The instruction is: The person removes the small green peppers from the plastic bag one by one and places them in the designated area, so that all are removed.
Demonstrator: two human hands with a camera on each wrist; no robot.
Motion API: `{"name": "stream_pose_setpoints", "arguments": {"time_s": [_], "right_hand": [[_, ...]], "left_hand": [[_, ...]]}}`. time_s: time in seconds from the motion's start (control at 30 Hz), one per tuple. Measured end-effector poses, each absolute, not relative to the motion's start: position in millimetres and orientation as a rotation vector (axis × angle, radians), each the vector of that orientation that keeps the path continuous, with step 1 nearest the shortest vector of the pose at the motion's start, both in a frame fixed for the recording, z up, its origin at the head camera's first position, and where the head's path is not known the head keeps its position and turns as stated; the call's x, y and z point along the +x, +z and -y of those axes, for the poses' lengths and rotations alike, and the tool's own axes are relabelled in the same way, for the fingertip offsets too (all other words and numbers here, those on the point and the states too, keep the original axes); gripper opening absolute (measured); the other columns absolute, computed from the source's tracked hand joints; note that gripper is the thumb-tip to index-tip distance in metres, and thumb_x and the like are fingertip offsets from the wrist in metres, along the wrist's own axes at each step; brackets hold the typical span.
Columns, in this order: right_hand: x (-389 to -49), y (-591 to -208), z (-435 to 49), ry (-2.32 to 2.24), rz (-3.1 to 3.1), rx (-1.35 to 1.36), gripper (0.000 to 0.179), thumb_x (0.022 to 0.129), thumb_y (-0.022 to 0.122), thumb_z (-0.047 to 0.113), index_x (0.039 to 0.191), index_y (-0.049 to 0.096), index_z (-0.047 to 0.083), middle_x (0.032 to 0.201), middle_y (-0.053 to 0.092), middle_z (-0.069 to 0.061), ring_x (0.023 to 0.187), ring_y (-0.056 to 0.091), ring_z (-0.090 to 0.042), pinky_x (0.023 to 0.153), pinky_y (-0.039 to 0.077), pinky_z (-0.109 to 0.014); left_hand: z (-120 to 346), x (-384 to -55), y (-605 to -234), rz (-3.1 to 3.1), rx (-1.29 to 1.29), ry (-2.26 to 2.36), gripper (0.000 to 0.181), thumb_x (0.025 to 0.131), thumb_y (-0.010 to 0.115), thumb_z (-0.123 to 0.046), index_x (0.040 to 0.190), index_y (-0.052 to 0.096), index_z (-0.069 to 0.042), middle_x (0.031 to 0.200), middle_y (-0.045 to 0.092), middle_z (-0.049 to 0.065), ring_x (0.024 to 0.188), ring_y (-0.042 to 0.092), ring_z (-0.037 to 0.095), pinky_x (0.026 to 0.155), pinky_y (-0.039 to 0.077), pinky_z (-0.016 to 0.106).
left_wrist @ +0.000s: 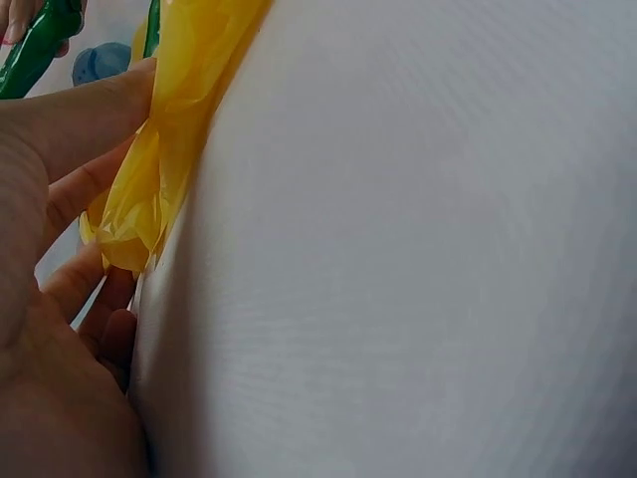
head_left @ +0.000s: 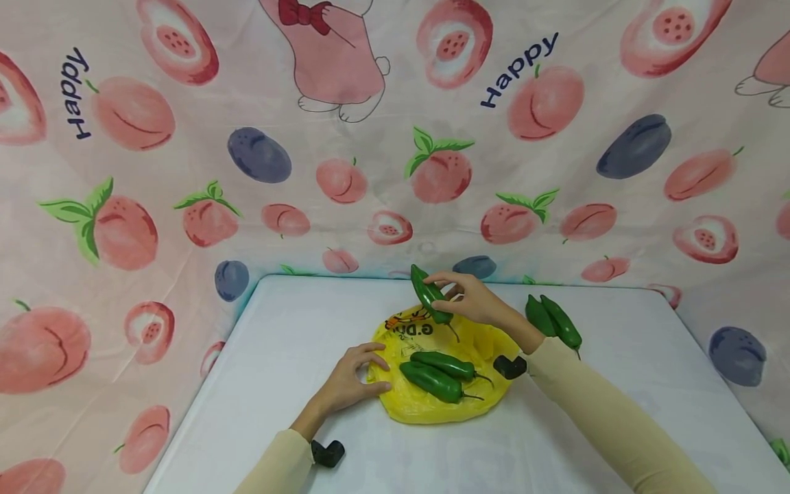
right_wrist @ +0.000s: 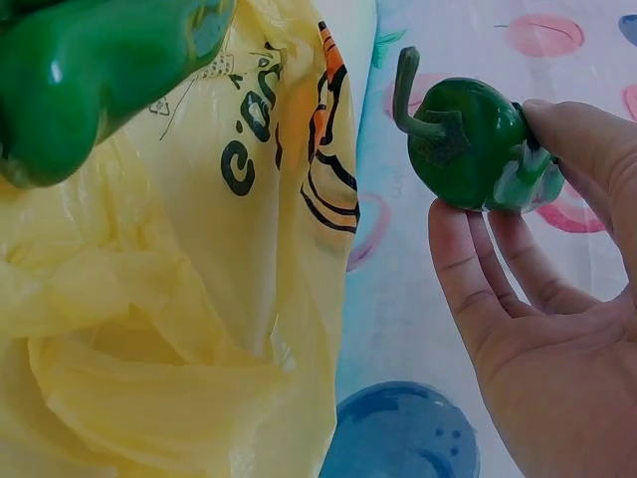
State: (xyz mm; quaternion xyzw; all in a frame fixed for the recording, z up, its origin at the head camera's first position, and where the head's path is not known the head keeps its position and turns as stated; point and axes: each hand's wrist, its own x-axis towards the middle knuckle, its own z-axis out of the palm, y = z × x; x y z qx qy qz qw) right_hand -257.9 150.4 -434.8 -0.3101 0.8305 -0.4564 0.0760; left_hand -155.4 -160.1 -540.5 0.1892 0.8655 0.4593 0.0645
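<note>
A yellow plastic bag (head_left: pixel 407 409) with dark printed letters lies on the white table. Two long green peppers (head_left: pixel 437 382) with thin stems rest side by side on it. Above the bag's far part, my right hand (head_left: pixel 472 298) holds another green pepper (head_left: pixel 427 293) between thumb and fingers, stem pointing down toward me. In the right wrist view this held pepper (right_wrist: pixel 463 149) shows its stem end. At the bag's left edge, my left hand (head_left: pixel 350 377) holds the plastic with thumb and curled fingers; the left wrist view shows the bag (left_wrist: pixel 174 139) bunched against them.
Two more green peppers (head_left: pixel 558 322) lie together on the table (head_left: pixel 296 329), beyond my right forearm. A fruit-printed cloth (head_left: pixel 370 137) hangs behind and along the sides of the table. Each wrist carries a small black device (head_left: pixel 328 453).
</note>
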Motion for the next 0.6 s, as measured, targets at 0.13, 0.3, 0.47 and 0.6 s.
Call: {"name": "stream_pose_setpoints", "arguments": {"time_s": [0.13, 0.3, 0.47, 0.6], "right_hand": [[-257.9, -435.7, -152.2, -1.343, -2.507, -0.92, 0.048, 0.096, 0.075, 0.02, 0.142, 0.06, 0.013, 0.133, 0.06, -0.017, 0.101, 0.068, -0.032, 0.092, 0.055, -0.054], [-259.5, -436.5, -153.6, -1.328, -2.519, -0.932, 0.047, 0.097, 0.074, 0.02, 0.141, 0.061, 0.015, 0.131, 0.061, -0.015, 0.1, 0.069, -0.029, 0.091, 0.056, -0.052], [-261.0, -437.8, -155.8, -1.324, -2.523, -0.953, 0.046, 0.097, 0.074, 0.02, 0.141, 0.061, 0.014, 0.129, 0.062, -0.015, 0.098, 0.069, -0.028, 0.09, 0.057, -0.05], [-262.0, -438.4, -158.2, -1.313, -2.521, -0.946, 0.048, 0.096, 0.075, 0.021, 0.141, 0.061, 0.015, 0.131, 0.061, -0.015, 0.098, 0.069, -0.027, 0.09, 0.057, -0.049]], "left_hand": [[159.9, -155.4, -541.1, -2.623, 0.572, 1.367, 0.023, 0.083, 0.087, -0.035, 0.101, 0.074, -0.03, 0.148, 0.054, -0.002, 0.141, 0.04, 0.03, 0.116, 0.027, 0.063], [160.2, -156.0, -542.2, -2.625, 0.586, 1.363, 0.023, 0.083, 0.087, -0.035, 0.102, 0.074, -0.03, 0.149, 0.053, -0.001, 0.141, 0.04, 0.03, 0.116, 0.027, 0.063], [160.5, -156.6, -543.2, -2.629, 0.605, 1.366, 0.023, 0.084, 0.087, -0.035, 0.102, 0.074, -0.03, 0.149, 0.054, 0.0, 0.14, 0.041, 0.03, 0.116, 0.028, 0.063], [160.2, -156.3, -542.9, -2.625, 0.603, 1.371, 0.022, 0.084, 0.087, -0.034, 0.102, 0.074, -0.03, 0.148, 0.054, 0.0, 0.141, 0.041, 0.031, 0.116, 0.027, 0.063]]}}
